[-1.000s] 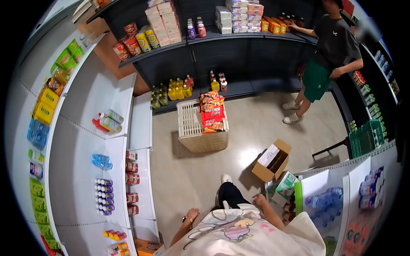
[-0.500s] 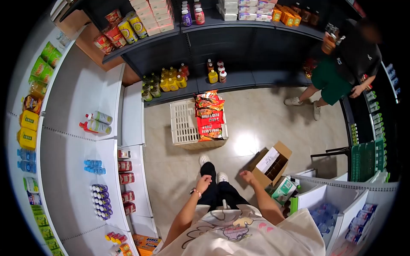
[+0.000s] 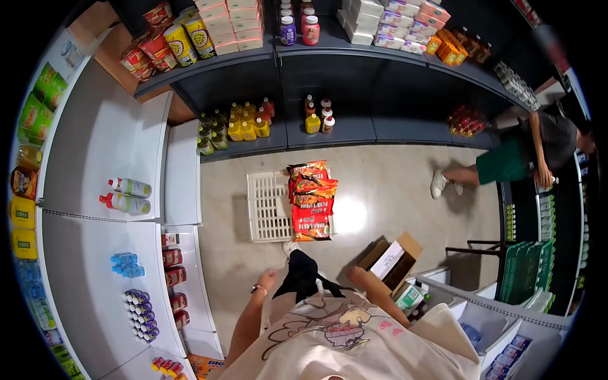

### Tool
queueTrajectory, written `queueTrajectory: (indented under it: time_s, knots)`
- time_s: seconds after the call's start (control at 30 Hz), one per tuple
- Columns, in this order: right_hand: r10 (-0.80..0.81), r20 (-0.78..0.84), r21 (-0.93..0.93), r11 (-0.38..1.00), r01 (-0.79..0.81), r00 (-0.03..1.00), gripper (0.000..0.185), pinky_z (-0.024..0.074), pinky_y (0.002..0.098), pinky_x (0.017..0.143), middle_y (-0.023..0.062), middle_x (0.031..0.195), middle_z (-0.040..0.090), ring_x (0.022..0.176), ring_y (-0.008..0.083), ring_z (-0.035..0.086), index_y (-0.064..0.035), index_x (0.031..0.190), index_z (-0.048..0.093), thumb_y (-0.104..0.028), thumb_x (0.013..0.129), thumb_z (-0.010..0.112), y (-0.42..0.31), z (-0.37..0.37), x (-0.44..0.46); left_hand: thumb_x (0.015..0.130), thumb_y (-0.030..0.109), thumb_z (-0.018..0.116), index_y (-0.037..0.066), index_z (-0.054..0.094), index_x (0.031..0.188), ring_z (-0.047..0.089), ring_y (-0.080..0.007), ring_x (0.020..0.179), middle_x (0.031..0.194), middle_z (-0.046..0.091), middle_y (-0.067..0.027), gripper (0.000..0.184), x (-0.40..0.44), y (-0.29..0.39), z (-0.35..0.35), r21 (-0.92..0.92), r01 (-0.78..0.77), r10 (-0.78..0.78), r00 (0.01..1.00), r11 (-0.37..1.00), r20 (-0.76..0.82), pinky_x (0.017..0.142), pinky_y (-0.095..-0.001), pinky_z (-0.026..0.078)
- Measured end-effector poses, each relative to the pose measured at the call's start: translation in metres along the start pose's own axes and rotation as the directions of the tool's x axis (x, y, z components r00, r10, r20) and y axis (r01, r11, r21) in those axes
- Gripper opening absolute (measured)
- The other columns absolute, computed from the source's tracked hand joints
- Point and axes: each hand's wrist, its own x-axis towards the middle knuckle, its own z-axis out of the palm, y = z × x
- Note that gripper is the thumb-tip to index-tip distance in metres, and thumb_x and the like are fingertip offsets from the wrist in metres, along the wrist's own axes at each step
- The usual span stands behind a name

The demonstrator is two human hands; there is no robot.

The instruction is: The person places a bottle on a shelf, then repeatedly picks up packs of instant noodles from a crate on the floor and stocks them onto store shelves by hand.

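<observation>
My left hand [image 3: 266, 280], a band on its wrist, is held out beside my dark trousers. Its fingers look curled, and no object shows in it. On the other side my right hand [image 3: 358, 275] is also curled with nothing seen in it, close to an open cardboard box [image 3: 411, 248] but apart from it. Ahead of my feet stands a cream plastic crate [image 3: 252, 209]. Red food packets [image 3: 312, 201] lie in a row along its right part. Neither hand touches the crate or the packets.
White shelves [image 3: 82, 266] with bottles line the left. A dark shelf [image 3: 354, 50] with paper packs and jars crosses the back. At right, a person in green shorts [image 3: 503, 163] reaches towards a shelf, near green baskets [image 3: 520, 272]. White shelving [image 3: 459, 308] is close on my right.
The crate now appears nearer to my body. My left hand has swung outward to the left. The other person has moved right and bent towards the right shelf.
</observation>
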Motion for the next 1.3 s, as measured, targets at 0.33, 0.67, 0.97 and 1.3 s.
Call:
queueTrajectory:
  time_s: [0.33, 0.67, 0.97, 1.3]
  knots:
    - [0.008, -0.491, 0.144, 0.987, 0.071, 0.871, 0.032, 0.0492, 0.0429, 0.076, 0.0140, 0.101, 0.058, 0.095, 0.0323, 0.058, -0.0099, 0.106, 0.052, -0.020, 0.077, 0.060, -0.152, -0.299, 0.049, 0.082, 0.017, 0.057, 0.003, 0.064, 0.097, 0.064, -0.0211, 0.077, 0.085, 0.067, -0.0117, 0.022, 0.112, 0.083, -0.051, -0.546, 0.065, -0.167, 0.976, 0.835, -0.140, 0.067, -0.0316, 0.050]
    - [-0.268, -0.500, -0.478, 0.878, -0.005, 0.824, 0.070, 0.0347, 0.0477, 0.095, 0.0098, 0.117, 0.048, 0.112, 0.0281, 0.045, -0.0112, 0.123, 0.043, -0.040, 0.067, 0.074, -0.153, -0.331, 0.123, 0.086, 0.020, 0.057, 0.008, 0.064, 0.102, 0.061, -0.0138, 0.072, 0.086, 0.064, -0.0050, 0.021, 0.096, 0.217, 0.050, -0.723, 0.045, -0.231, 0.959, 0.689, -0.161, 0.063, -0.0285, 0.048]
    - [-0.521, -0.089, -0.266, 0.834, 0.484, 0.849, 0.033, 0.0477, 0.0511, 0.067, 0.0214, 0.081, 0.063, 0.076, 0.0409, 0.061, -0.0081, 0.098, 0.055, -0.039, 0.089, 0.050, -0.136, -0.361, 0.124, 0.089, 0.028, 0.052, 0.011, 0.064, 0.105, 0.059, -0.0123, 0.076, 0.079, 0.062, 0.0008, 0.026, 0.080, 0.278, 0.099, -0.905, 0.210, -0.444, 0.896, 0.371, 0.026, 0.063, -0.0275, 0.047]
    - [-0.783, -0.129, 0.451, 0.501, 0.739, 0.609, 0.021, 0.0417, 0.0287, 0.061, 0.0074, 0.070, 0.055, 0.067, 0.0111, 0.050, 0.0002, 0.091, 0.055, -0.021, 0.093, 0.052, -0.234, -0.315, -0.022, 0.085, 0.049, 0.057, 0.009, 0.047, 0.126, 0.045, -0.0174, 0.119, 0.128, 0.050, -0.0062, 0.058, -0.076, 0.311, 0.045, -0.660, -0.231, -0.125, 0.971, -0.715, -0.205, 0.099, -0.0359, 0.038]
